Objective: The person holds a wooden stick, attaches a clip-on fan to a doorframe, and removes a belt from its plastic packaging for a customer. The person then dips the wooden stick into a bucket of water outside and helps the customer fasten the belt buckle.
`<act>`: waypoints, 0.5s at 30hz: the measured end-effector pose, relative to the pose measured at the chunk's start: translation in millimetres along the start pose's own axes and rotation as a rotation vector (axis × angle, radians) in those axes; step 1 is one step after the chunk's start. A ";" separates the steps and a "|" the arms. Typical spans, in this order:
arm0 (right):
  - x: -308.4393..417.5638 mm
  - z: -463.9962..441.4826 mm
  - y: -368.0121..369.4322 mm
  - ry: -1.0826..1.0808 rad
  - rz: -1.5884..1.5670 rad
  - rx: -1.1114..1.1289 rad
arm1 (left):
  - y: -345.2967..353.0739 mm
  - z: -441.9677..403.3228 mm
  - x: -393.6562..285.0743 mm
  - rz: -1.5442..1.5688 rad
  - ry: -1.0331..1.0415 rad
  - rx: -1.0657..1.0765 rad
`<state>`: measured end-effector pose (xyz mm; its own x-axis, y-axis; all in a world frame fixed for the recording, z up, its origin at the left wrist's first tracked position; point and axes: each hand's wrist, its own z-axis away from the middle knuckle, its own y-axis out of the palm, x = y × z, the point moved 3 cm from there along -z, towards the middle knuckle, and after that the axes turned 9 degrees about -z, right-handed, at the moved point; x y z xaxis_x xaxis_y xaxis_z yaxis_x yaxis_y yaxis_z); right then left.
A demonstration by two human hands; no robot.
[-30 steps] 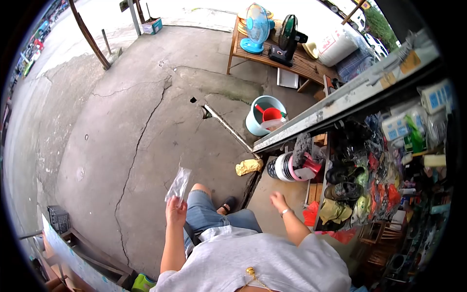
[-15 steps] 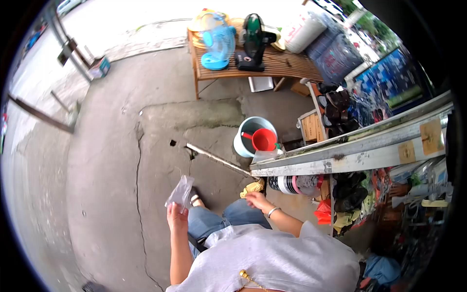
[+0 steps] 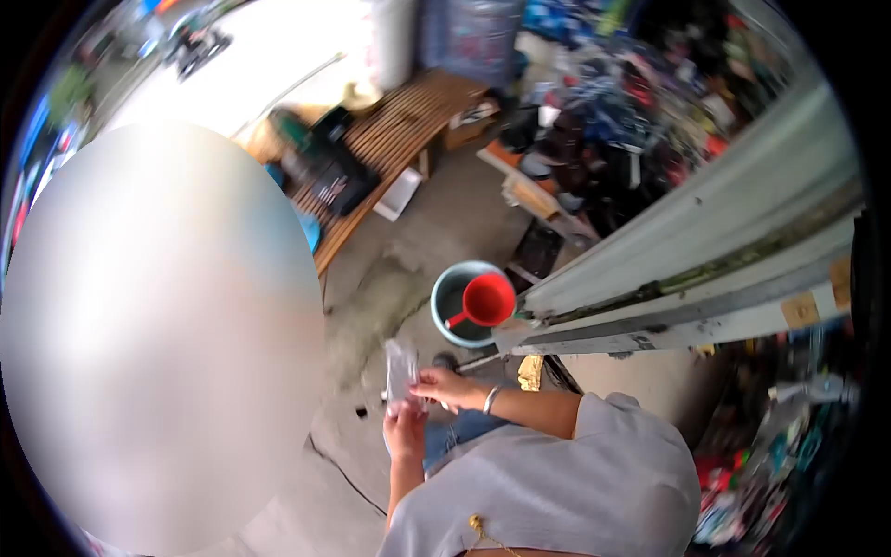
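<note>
A clear plastic bag [image 3: 400, 369] stands up out of my left hand [image 3: 406, 429], whose fingers are closed on its lower end. From the right, my right hand [image 3: 440, 387] reaches across, a bracelet on its wrist, with its fingers pinched at the bag's side edge. Both hands are close together in front of my lap. Beyond them a light blue bucket [image 3: 444, 318] with a red dipper [image 3: 489, 299] in it stands on the ground beside the metal door frame.
A slatted wooden table [image 3: 408, 116] with a black fan [image 3: 339, 172] stands further off. The metal frame [image 3: 687, 251] crosses the right side, with shoes [image 3: 566, 153] on a rack behind it. A large blurred oval covers the left. Yellow crumpled material [image 3: 530, 372] lies by the frame.
The view has swung to the right. My right hand has moved left to the bag in my left hand and now grips its edge. A blurred oval has appeared at the left.
</note>
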<state>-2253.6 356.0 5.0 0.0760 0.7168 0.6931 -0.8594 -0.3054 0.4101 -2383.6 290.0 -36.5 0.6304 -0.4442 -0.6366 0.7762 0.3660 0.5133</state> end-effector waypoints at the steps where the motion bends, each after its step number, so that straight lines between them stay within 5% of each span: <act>1: -5.9 -22.5 -11.3 -0.141 -0.122 -0.092 | 12.3 -15.8 -10.0 -0.109 -0.040 0.060; 2: -18.6 -41.9 -21.2 -0.289 -0.246 -0.194 | 16.7 -22.8 -16.5 -0.225 -0.086 0.130; 5: 20.4 -37.5 -36.5 -0.574 0.290 -0.379 | 37.3 -47.1 -45.8 -0.430 -0.196 0.308; 9: 25.8 -20.0 -26.5 -0.538 0.439 -0.539 | 45.5 -93.8 -71.6 -0.484 -0.263 0.462; 12: 5.0 -4.9 8.4 -0.488 0.355 -0.757 | 58.0 -111.8 -86.6 -0.650 -0.324 0.779; 15: -41.1 -19.2 41.9 -0.619 0.042 -0.941 | 38.7 -127.5 -86.9 -0.925 -0.332 0.859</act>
<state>-2302.5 325.8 -17.7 0.0513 0.2028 0.9779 -0.8868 0.4596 -0.0488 -2409.1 447.0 -34.6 -0.2607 -0.4730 -0.8416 0.5976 -0.7637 0.2441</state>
